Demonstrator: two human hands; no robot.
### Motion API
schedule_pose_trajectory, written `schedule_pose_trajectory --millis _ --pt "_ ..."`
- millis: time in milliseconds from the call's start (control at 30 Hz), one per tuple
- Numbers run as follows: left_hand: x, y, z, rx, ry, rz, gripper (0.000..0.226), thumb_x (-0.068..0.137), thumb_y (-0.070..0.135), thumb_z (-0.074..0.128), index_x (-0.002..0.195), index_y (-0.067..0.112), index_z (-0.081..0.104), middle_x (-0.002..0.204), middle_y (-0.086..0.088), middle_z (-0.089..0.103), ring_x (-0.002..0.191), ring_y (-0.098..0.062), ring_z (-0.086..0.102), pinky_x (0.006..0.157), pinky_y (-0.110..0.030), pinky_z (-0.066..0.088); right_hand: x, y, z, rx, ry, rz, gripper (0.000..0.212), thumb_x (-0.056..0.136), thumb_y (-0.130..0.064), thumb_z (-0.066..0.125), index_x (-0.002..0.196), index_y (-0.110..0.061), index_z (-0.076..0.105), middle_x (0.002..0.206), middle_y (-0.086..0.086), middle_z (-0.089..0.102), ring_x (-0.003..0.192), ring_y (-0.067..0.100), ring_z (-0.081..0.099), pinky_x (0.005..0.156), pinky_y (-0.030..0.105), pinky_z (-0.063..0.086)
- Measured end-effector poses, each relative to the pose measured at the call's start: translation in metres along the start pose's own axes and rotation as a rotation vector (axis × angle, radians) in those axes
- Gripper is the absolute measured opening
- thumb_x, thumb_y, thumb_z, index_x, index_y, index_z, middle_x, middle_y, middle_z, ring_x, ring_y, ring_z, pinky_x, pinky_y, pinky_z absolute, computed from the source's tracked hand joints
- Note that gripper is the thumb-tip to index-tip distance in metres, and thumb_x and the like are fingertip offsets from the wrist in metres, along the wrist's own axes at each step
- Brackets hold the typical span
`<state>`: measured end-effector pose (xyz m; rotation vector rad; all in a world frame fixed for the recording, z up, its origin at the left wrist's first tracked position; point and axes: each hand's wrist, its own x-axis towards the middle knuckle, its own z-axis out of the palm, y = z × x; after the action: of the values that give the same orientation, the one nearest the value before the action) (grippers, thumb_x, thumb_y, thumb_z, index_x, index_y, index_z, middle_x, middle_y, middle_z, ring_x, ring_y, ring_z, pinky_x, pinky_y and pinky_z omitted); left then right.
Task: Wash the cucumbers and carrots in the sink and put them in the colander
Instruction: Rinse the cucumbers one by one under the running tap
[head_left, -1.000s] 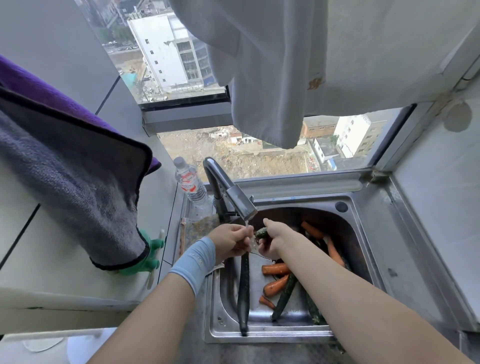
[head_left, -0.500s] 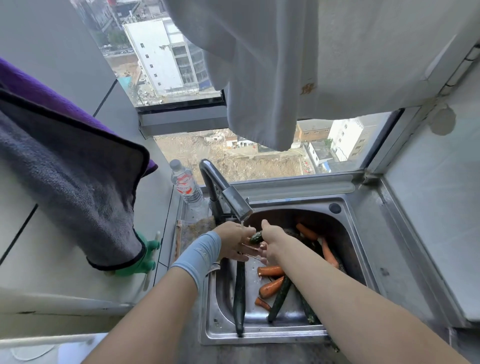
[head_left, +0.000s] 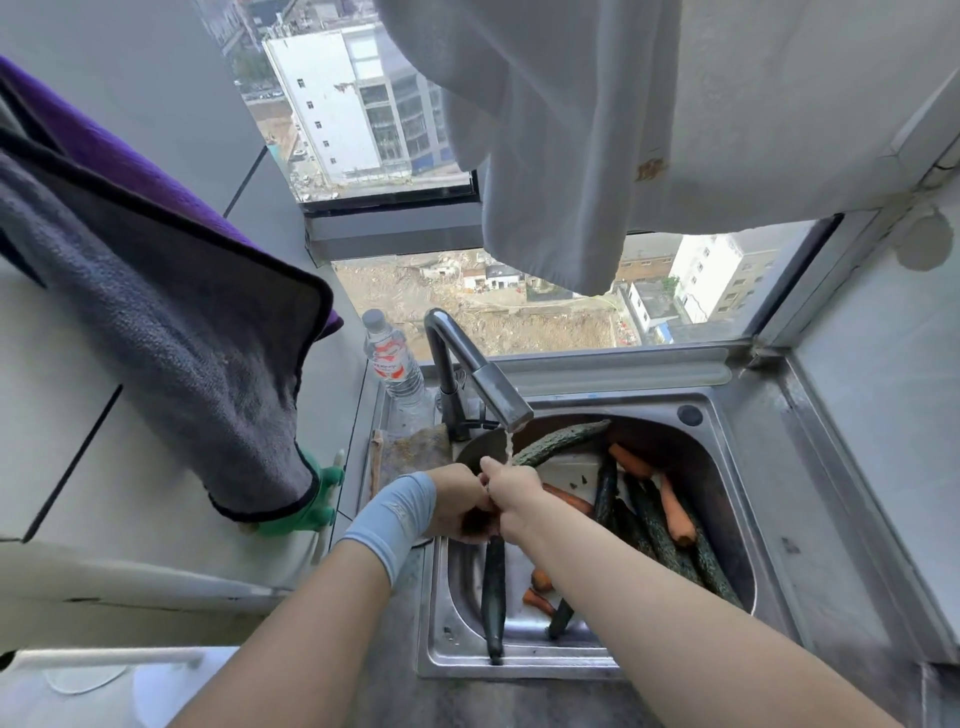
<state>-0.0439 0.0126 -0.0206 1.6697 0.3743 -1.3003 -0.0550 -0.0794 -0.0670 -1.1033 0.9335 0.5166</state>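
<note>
Head view — both hands scrubbing one long cucumber under the tap.

Left hand (head_left: 457, 501) and right hand (head_left: 514, 491), each with a closed grip on the cucumber (head_left: 493, 597), have slid down its length since a second ago, so the stream from the faucet (head_left: 483, 379) now lands on the right hand's knuckles — rinsing continues. Right of them, carrots (head_left: 675, 512) and more cucumbers (head_left: 660, 535) wait in the sink (head_left: 769, 525); no colander shows.
</note>
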Motion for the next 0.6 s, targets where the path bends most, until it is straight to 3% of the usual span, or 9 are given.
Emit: schedule_pose_trajectory --millis 67,100,200,300,400,500,600 --pt "0.000 -0.006 0.005 0.018 0.003 0.007 0.013 0.095 -0.003 0.042 0.095 0.006 0.052 0.074 -0.011 0.057 0.061 -0.018 0.056 0.057 -0.029 0.050 -0.002 0.005 0.004 -0.052 0.048 -0.017 0.027 0.092 -0.026 0.065 0.099 0.000 0.062 0.094 0.016 0.068 0.086 0.029 0.066 0.083 0.042 0.056" --pt "-0.001 -0.008 0.007 0.010 -0.009 0.014 0.013 0.096 0.000 0.040 0.095 0.008 0.051 0.071 -0.008 0.053 0.057 -0.014 0.050 0.052 -0.025 0.045 -0.003 0.005 0.004 -0.072 0.021 -0.020 0.030 0.094 -0.028 0.063 0.104 0.000 0.060 0.094 0.014 0.067 0.084 0.028 0.065 0.075 0.038 0.057" --pt "-0.003 -0.014 0.006 -0.014 -0.059 -0.002 0.018 0.103 0.024 0.040 0.087 0.017 0.046 0.064 0.001 0.044 0.046 -0.007 0.034 0.041 -0.017 0.030 -0.007 -0.003 -0.004 0.013 -0.072 0.004 0.025 0.102 -0.029 0.056 0.089 -0.007 0.056 0.075 0.006 0.056 0.065 0.023 0.055 0.051 0.025 0.041" --pt "-0.008 -0.016 -0.001 -0.021 -0.058 -0.069 0.036 0.101 0.051 0.035 0.083 0.022 0.046 0.058 0.006 0.040 0.042 -0.005 0.028 0.039 -0.016 0.023 0.001 -0.014 -0.015 0.303 -0.080 0.032 0.023 0.106 -0.021 0.047 0.088 -0.007 0.049 0.077 0.006 0.051 0.064 0.021 0.055 0.057 0.035 0.046" --pt "-0.007 -0.020 -0.006 0.050 -0.016 -0.096 0.046 0.097 0.062 0.034 0.081 0.021 0.050 0.058 0.006 0.040 0.042 -0.007 0.028 0.041 -0.016 0.024 0.007 -0.016 -0.017 0.363 -0.025 0.022 0.025 0.105 -0.025 0.047 0.089 -0.006 0.049 0.079 0.006 0.047 0.063 0.021 0.052 0.060 0.039 0.048" --pt "-0.002 -0.018 0.003 0.110 -0.004 -0.027 0.028 0.102 0.041 0.043 0.087 0.018 0.050 0.063 0.002 0.044 0.045 -0.009 0.034 0.044 -0.019 0.031 0.011 -0.016 -0.019 0.364 0.109 -0.018 0.030 0.105 -0.033 0.047 0.092 -0.005 0.046 0.077 0.010 0.046 0.056 0.023 0.049 0.054 0.036 0.050" --pt "0.007 -0.009 0.012 0.221 0.049 0.142 0.007 0.099 0.010 0.047 0.098 0.013 0.053 0.064 -0.002 0.043 0.047 -0.009 0.040 0.043 -0.020 0.034 0.012 -0.022 -0.032 0.449 0.121 -0.012 0.015 0.105 -0.018 0.044 0.096 -0.007 0.045 0.080 0.012 0.047 0.064 0.025 0.051 0.061 0.041 0.053"
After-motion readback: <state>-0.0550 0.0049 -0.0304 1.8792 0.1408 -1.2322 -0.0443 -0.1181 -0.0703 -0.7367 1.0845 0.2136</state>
